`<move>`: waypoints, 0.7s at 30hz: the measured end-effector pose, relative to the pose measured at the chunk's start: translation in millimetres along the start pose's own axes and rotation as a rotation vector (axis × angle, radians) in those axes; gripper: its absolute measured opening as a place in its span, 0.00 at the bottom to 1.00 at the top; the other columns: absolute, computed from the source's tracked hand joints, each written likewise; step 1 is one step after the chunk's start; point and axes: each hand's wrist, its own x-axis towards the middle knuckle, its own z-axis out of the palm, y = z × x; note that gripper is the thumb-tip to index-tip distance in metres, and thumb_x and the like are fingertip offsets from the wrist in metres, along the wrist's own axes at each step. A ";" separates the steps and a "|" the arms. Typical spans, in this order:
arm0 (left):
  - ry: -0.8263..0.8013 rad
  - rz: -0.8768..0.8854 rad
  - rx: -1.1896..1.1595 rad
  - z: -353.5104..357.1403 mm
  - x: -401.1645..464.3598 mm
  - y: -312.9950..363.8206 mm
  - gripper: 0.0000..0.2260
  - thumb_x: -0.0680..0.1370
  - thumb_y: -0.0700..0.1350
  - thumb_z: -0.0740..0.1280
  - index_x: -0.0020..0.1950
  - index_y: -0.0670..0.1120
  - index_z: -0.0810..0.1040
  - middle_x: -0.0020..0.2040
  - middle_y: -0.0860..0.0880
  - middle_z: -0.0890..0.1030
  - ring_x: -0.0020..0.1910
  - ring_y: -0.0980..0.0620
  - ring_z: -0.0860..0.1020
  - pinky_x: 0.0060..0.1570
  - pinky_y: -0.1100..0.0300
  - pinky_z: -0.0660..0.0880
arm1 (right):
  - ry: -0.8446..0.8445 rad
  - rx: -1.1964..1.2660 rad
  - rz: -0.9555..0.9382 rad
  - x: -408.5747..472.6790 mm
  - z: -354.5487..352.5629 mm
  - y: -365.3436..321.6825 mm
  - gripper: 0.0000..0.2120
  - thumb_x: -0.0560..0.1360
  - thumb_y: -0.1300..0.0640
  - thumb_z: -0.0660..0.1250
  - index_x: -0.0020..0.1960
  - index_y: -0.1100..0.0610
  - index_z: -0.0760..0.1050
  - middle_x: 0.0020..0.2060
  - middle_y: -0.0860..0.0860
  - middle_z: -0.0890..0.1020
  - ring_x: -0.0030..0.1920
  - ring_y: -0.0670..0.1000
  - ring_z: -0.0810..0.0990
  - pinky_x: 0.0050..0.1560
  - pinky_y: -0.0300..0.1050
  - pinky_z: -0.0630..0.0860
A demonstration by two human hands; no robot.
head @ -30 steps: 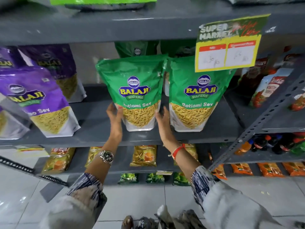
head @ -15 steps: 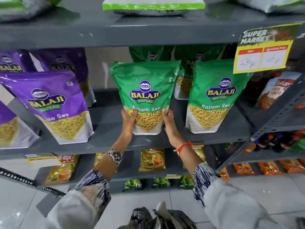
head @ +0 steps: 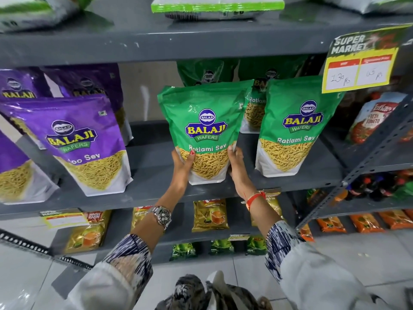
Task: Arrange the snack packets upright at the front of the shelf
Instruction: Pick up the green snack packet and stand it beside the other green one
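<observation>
I see both hands clamped on one green Ratlami Sev packet [head: 206, 133], low down on its sides. Left hand [head: 182, 166] wraps the packet's lower left edge, thumb over the front print. Right hand [head: 237, 166] presses the lower right edge, fingers going behind. So both hands are gripping this packet, neither is loose.

Taking that held packet as my landmark: it stands upright, its white base at the front lip of the grey shelf [head: 154, 159]; I can't tell if the base fully rests on the shelf. Just to its right stands a second green packet [head: 295, 130], upright, near the front, not touching that I can see. Behind and between the two, a third green packet [head: 254, 108] sits further back, partly hidden. More green packets behind it, dim. Well left of the held packet, a purple Sev packet [head: 78, 142] leans to the left, with more purple ones behind and beside it.

Up and right of the held packet, a yellow price tag [head: 359, 63] hangs from the upper shelf edge. Wristwatch [head: 162, 215] on left wrist, red thread [head: 254, 199] on right.
</observation>
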 end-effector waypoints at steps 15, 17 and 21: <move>0.327 0.138 0.080 17.5 -29.4 -14.3 0.24 0.76 0.49 0.62 0.68 0.43 0.59 0.55 0.57 0.70 0.49 0.74 0.73 0.44 0.79 0.70 | 0.216 -0.048 -0.063 -17.1 -18.1 -1.3 0.15 0.78 0.52 0.60 0.63 0.55 0.69 0.51 0.39 0.75 0.51 0.32 0.75 0.52 0.29 0.71; 0.470 0.204 0.171 30.7 -43.3 -21.9 0.19 0.75 0.50 0.61 0.62 0.44 0.64 0.51 0.57 0.69 0.49 0.73 0.70 0.45 0.79 0.66 | 0.312 0.018 -0.088 -31.1 -33.5 1.1 0.08 0.77 0.55 0.62 0.56 0.51 0.73 0.52 0.47 0.78 0.54 0.43 0.77 0.57 0.38 0.73; 0.323 0.260 0.200 69.7 -65.7 -39.9 0.08 0.75 0.47 0.59 0.54 0.49 0.67 0.50 0.50 0.70 0.51 0.55 0.70 0.52 0.64 0.69 | 0.556 0.065 -0.162 -52.6 -74.3 -7.0 0.07 0.77 0.60 0.60 0.44 0.50 0.74 0.43 0.56 0.80 0.42 0.46 0.81 0.49 0.45 0.78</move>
